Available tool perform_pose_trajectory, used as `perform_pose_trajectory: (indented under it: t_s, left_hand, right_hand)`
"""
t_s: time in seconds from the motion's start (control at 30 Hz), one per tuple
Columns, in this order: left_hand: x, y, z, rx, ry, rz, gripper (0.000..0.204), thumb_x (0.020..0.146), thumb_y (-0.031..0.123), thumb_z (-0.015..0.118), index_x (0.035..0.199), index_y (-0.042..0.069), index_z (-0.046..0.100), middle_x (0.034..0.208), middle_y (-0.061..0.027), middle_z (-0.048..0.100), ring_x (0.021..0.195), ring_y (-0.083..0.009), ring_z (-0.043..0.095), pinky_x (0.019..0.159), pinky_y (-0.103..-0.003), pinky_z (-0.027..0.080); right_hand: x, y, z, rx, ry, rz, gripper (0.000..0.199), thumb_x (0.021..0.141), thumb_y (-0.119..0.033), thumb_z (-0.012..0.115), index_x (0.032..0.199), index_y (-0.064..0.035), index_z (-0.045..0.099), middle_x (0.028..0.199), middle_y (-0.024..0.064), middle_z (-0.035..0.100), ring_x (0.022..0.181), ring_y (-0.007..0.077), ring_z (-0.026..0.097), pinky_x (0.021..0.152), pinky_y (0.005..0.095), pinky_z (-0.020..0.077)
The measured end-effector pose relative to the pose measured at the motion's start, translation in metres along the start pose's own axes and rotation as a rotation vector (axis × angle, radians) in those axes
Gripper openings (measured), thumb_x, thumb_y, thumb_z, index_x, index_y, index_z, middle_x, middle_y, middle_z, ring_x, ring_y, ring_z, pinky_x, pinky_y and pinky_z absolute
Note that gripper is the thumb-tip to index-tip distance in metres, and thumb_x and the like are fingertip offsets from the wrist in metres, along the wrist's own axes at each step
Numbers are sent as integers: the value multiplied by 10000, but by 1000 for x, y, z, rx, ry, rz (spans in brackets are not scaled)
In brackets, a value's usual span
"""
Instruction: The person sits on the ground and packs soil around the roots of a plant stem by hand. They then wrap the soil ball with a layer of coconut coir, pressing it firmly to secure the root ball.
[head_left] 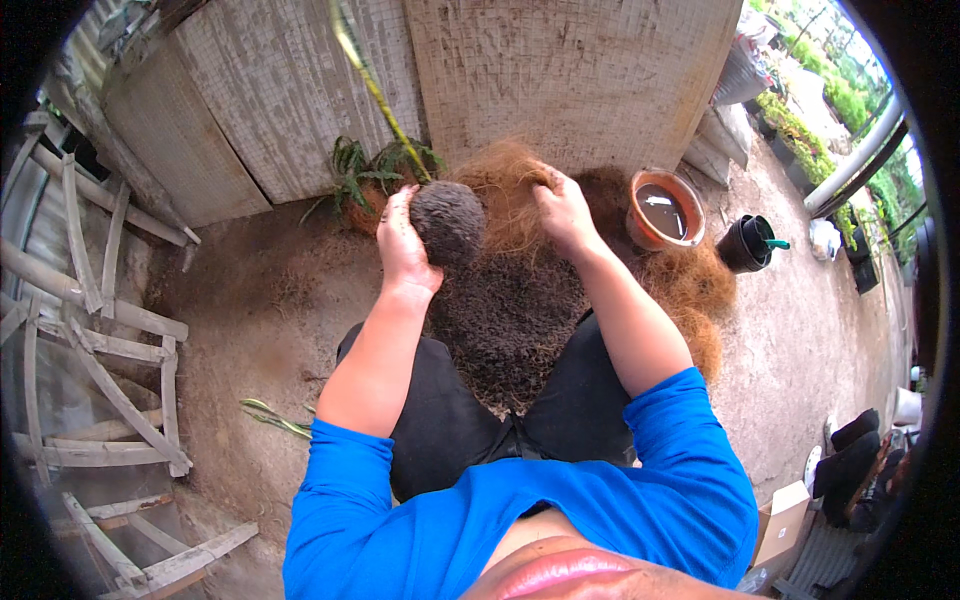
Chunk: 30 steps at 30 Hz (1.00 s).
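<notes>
My left hand (403,248) is wrapped round the left side of a ball of dark soil (450,224). A long, narrow green leaf with yellow edges (378,98) rises from behind the ball's top; where it joins is hidden. To the right, my right hand (566,214) pinches a loose mat of brown coconut fibre (498,172) between thumb and fingers. This fibre spreads behind the ball and seems to touch it. Below both hands, a heap of dark, crumbly soil (510,325) lies between my legs.
A clay pot of murky water (638,228) stands right of my right hand, beside a black plastic pot (738,248) and more coconut fibre (695,282). A leafy plant (352,168) sits by the boards (560,80). Wooden frames (120,345) line the left; striped leaves (272,416) lie nearby.
</notes>
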<state>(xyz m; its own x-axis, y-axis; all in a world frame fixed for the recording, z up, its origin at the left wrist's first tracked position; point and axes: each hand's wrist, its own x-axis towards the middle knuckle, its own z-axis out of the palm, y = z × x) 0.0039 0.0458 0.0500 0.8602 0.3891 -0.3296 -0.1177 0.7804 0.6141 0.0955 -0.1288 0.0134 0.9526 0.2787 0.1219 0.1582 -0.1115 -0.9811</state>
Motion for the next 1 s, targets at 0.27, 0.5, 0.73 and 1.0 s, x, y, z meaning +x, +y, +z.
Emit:
perform_pose_trajectory:
  t_s: [0.27, 0.5, 0.73, 1.0]
  left_hand:
    - [12, -30, 2, 92, 41, 221, 134, 842, 181, 562, 883, 55, 572, 896, -22, 562, 873, -117, 495, 827, -275, 383]
    - [19, -38, -2, 140, 47, 383, 128, 868, 145, 541, 932, 35, 535, 911, -20, 543, 867, -109, 492, 811, -252, 389]
    - [9, -48, 6, 330, 102, 630, 180, 902, 180, 491, 961, 13, 518, 917, -33, 532, 887, -101, 484, 826, -244, 382]
    - [6, -54, 8, 516, 82, 639, 516, 941, 460, 271, 1164, 1, 345, 1130, -125, 336, 1084, -210, 314, 973, -363, 224]
  right_hand:
    - [-20, -16, 31, 21, 44, -140, 414, 789, -6, 389, 1190, 25, 487, 1137, 164, 571, 1089, 216, 524, 952, 282, 362]
    - [-44, -43, 42, -24, 72, -230, 394, 832, 20, 380, 1219, 46, 449, 1178, 160, 536, 1123, 197, 484, 975, 283, 332]
    - [-58, -44, 52, -89, 154, -351, 411, 830, 28, 416, 1240, 58, 415, 1180, 236, 517, 1116, 258, 513, 945, 309, 378]
    - [-52, -28, 50, -160, 111, -378, 720, 733, -291, 694, 1234, 101, 358, 1178, 253, 490, 1108, 311, 497, 955, 350, 378]
